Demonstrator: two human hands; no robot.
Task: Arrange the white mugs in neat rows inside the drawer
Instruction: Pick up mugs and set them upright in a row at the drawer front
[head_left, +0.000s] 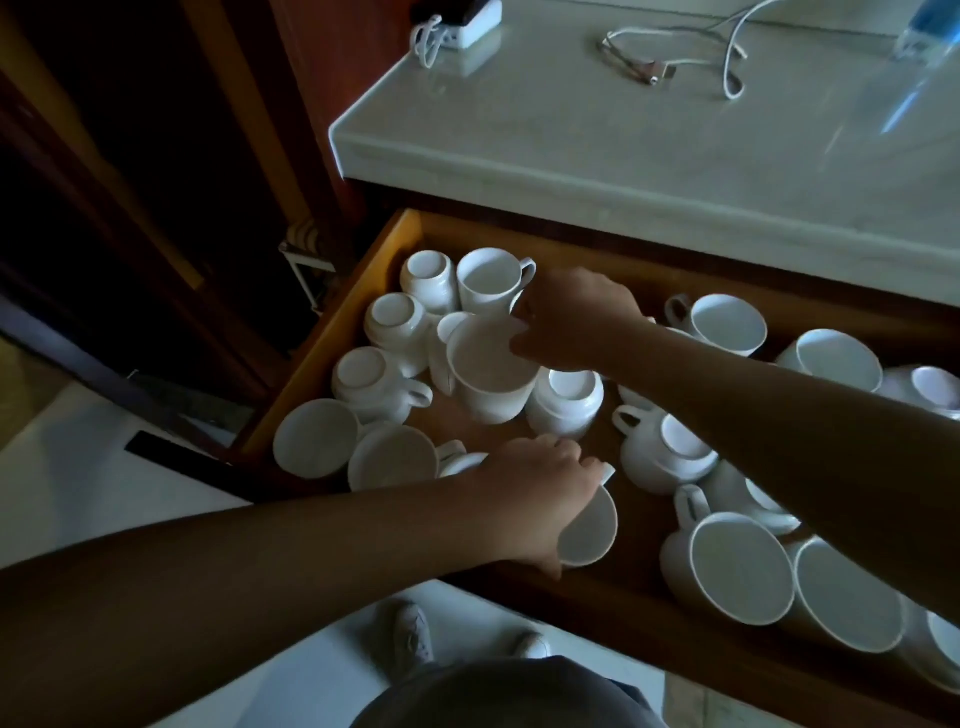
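An open wooden drawer (322, 338) holds several white mugs, some upright, some upside down, some tipped. My right hand (571, 322) pinches the rim of a tall white mug (488, 374) in the drawer's left middle, tilted slightly. My left hand (540, 499) grips another white mug (589, 530) near the front edge, its mouth facing me. Upside-down mugs (395, 322) line the left side. Wider mugs (732, 566) lie jumbled on the right.
A pale stone countertop (623, 135) overhangs the drawer's back, with a white cable (727, 57) and a charger block (467, 26) on it. A dark wooden cabinet (156, 182) stands to the left. My shoes (415, 634) are on the pale floor below.
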